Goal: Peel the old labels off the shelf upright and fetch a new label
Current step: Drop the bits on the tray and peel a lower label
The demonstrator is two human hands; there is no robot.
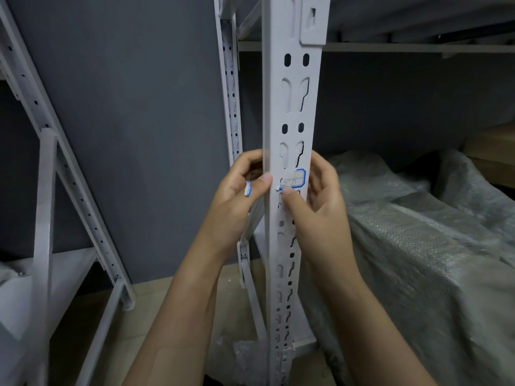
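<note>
A grey perforated shelf upright (289,107) runs down the middle of the view. A white label with a blue border (296,180) sticks to its front face, its lower left corner curled up. My right hand (315,196) wraps the upright's right side, thumb tip pressing at that lifted corner. My left hand (239,185) grips the upright's left edge, thumb on the front corner, with a peeled, crumpled blue-and-white label scrap (247,188) stuck at its fingers.
A bundle wrapped in bubble wrap (418,232) lies on the shelf to the right. A second grey rack (47,162) stands at the left, a dark grey wall (139,121) behind. Brown cardboard (490,154) shows far right.
</note>
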